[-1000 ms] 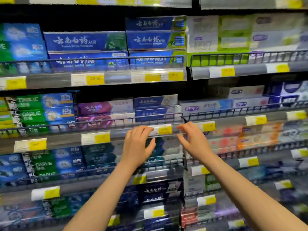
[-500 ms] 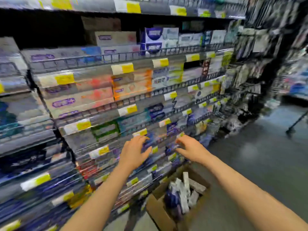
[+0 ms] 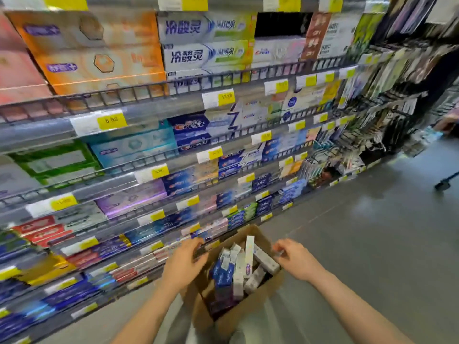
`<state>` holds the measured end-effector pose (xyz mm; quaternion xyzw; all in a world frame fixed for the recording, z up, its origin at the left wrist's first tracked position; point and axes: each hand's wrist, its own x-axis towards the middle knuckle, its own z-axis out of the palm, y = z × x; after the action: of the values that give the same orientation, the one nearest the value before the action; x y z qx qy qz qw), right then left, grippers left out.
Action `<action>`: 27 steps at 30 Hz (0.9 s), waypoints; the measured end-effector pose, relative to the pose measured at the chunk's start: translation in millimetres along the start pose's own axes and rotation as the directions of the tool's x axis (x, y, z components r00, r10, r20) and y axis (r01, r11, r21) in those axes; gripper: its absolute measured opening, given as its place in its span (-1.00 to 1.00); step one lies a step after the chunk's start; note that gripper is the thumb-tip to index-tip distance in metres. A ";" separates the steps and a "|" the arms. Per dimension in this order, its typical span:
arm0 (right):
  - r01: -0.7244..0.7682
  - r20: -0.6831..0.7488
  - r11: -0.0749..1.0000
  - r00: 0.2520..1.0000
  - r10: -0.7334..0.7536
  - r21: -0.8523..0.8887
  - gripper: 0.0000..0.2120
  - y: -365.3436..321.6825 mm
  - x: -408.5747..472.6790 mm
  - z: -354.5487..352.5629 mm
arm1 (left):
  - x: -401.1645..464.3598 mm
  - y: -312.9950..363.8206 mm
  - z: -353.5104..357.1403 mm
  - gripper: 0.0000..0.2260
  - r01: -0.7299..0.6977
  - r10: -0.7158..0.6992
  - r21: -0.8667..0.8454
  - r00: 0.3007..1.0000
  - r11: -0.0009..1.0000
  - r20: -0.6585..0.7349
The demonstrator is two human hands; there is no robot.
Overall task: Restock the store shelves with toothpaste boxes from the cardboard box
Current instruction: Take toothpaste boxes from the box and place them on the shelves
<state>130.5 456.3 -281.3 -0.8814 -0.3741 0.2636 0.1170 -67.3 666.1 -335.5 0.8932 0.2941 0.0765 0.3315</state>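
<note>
A brown cardboard box [image 3: 223, 316] stands open on the floor in front of the shelves, at the bottom middle. Several toothpaste boxes [image 3: 238, 266] stand upright in it, blue, white and grey. My left hand [image 3: 183, 263] hovers over the box's left rim with fingers spread and holds nothing. My right hand [image 3: 294, 259] hovers over the right rim, fingers loosely curled and empty. The store shelves [image 3: 149, 170] run along the left, packed with toothpaste boxes behind wire rails.
Yellow and white price tags [image 3: 111, 120] line the shelf edges. Hanging toothbrush packs [image 3: 387, 78] fill the far right racks. Grey aisle floor [image 3: 360, 232] stretches to the right. A dark wheeled leg [image 3: 444, 183] stands at the far right edge.
The view has swung down and to the right from the upper shelves. Both hands have dropped from the shelf rail to just above the open cardboard box.
</note>
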 end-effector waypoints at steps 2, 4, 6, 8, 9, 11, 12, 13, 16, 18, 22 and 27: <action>0.009 0.085 1.000 0.996 -0.008 -0.002 -0.82 14.9 34.6 0.8 | 15.8 -12.2 22.5 -0.60 0.085 -0.084 -0.054 0.996 0.995 0.025; 0.018 0.154 1.000 0.988 -0.015 -0.016 -0.77 23.9 64.8 0.0 | 26.7 -21.5 42.0 -0.49 0.164 -0.162 -0.116 0.986 0.980 0.028; 0.048 0.221 0.998 0.975 -0.037 -0.048 -0.61 28.4 90.0 -1.0 | 33.8 -28.0 56.3 -0.61 0.218 -0.222 -0.160 0.975 0.963 -0.005; 0.101 0.285 0.993 0.955 -0.081 -0.057 -0.59 33.3 118.1 1.5 | 37.1 -36.1 67.5 -0.72 0.272 -0.285 -0.181 0.957 0.945 -0.054; 0.123 0.305 0.991 0.947 -0.101 -0.054 -0.62 37.0 132.4 5.7 | 37.6 -40.1 72.2 -0.74 0.311 -0.328 -0.186 0.942 0.932 -0.067; 0.152 0.357 0.988 0.925 -0.128 -0.039 -0.66 41.6 160.9 18.0 | 35.0 -51.3 84.0 -0.76 0.390 -0.417 -0.207 0.902 0.897 -0.109; 0.173 0.396 0.984 0.907 -0.145 -0.035 -0.67 39.3 172.3 25.0 | 31.5 -57.2 91.9 -0.76 0.416 -0.456 -0.234 0.877 0.879 -0.153; 0.206 0.427 0.978 0.887 -0.174 -0.029 -0.64 40.9 187.8 37.1 | 28.1 -61.6 100.1 -0.76 0.458 -0.512 -0.273 0.841 0.846 -0.176; 0.328 0.537 0.944 0.801 -0.263 -0.027 -0.57 45.0 233.6 86.6 | 15.8 -80.4 148.2 -0.77 0.561 -0.642 -0.337 0.736 0.756 -0.216; 0.406 0.629 0.914 0.717 -0.301 -0.026 -0.53 56.2 263.6 135.6 | 1.8 -102.3 204.1 -0.60 0.632 -0.717 -0.352 0.661 0.691 -0.220; 0.528 0.716 0.849 0.605 -0.348 -0.033 -0.50 83.6 305.2 241.6 | -21.0 -147.9 315.8 -0.55 0.807 -0.862 -0.305 0.486 0.505 -0.141; 0.618 0.717 0.784 0.571 -0.400 -0.054 -0.50 130.1 350.5 382.8 | -21.6 -212.1 425.3 -0.42 0.836 -0.839 -0.149 0.487 0.529 -0.245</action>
<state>200.6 622.4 -785.0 -0.5833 -0.6656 0.4568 -0.0892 -44.6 549.7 -796.2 0.6146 0.7347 0.0357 0.2848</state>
